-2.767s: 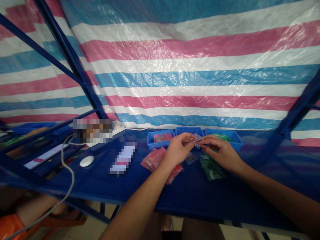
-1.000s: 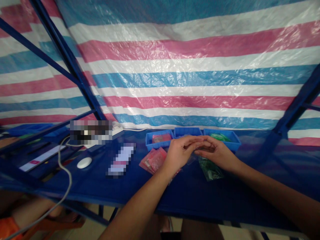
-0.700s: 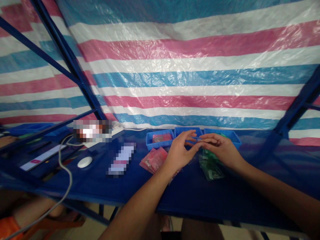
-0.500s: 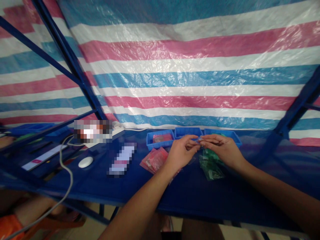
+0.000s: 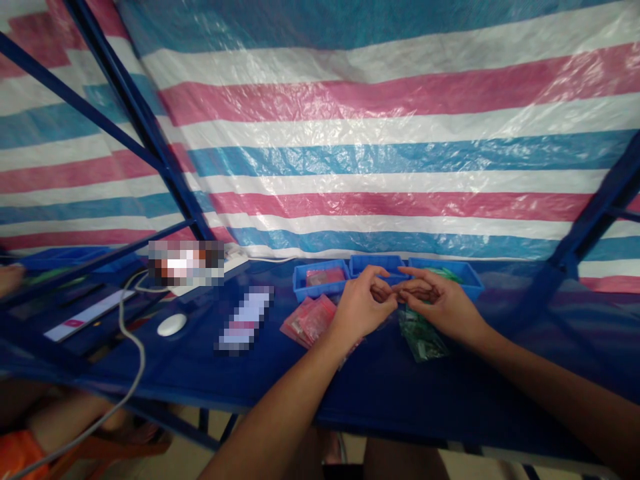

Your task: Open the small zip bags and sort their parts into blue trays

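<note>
My left hand [image 5: 364,300] and my right hand [image 5: 445,303] meet above the table, fingers curled and fingertips close together. Each hand's thumb and index finger stand a little apart, while the other fingers bend inward. Whatever lies between the fingertips is too small or too clear to make out. Beneath my left wrist are red-tinted clear packets [image 5: 313,320], partly covered by the arm. Green-tinted packets [image 5: 424,337] lie under my right hand. Behind the hands stand three blue bins: the left bin [image 5: 305,291] holds a reddish packet, the middle bin [image 5: 375,261] is partly hidden, and the right bin [image 5: 470,277] holds green packets.
A blurred-out phone-like object [image 5: 245,319] and a white mouse-shaped object [image 5: 171,325] lie to the left. A pale cable [image 5: 143,360] hangs over the table edge. Blue metal posts [image 5: 165,167] frame a striped plastic sheet [image 5: 390,153]. Another person's hand [image 5: 10,279] shows at far left.
Thumbs and index fingers have spread apart from their pinch. The small bluish clear thing seen between the fingertips no longer shows. At far left, another person's hand has shifted.
</note>
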`<action>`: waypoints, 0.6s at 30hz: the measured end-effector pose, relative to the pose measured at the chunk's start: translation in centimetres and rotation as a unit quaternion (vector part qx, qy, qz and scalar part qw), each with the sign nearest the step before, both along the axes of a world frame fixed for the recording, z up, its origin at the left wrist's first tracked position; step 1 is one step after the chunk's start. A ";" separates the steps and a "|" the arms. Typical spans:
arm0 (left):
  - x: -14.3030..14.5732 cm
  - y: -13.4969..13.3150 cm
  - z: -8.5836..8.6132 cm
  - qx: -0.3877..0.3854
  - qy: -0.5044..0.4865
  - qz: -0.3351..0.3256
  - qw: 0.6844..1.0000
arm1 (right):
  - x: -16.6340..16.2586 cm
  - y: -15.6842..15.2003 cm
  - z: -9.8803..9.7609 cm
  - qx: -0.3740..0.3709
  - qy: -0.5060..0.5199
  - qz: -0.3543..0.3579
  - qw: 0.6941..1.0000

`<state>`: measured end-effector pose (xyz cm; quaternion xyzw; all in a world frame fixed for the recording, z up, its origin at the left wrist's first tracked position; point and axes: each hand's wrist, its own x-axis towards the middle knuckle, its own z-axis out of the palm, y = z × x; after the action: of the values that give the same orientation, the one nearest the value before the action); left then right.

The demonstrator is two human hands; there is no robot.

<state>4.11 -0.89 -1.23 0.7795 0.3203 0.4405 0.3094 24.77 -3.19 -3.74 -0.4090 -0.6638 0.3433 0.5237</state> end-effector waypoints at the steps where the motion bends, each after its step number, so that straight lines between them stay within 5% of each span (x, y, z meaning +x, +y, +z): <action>1: 0.0 -0.1 0.1 0.003 0.005 0.004 1.000 | -0.1 0.0 0.0 0.004 -0.006 -0.001 1.000; 18: 0.0 0.4 0.2 -0.025 0.000 -0.017 1.000 | -0.2 -0.1 1.2 -0.012 0.049 -0.022 0.998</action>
<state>4.08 -0.51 -1.07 0.7768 0.3181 0.4272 0.3359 24.54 -3.33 -2.50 -0.4125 -0.6240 0.3594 0.5579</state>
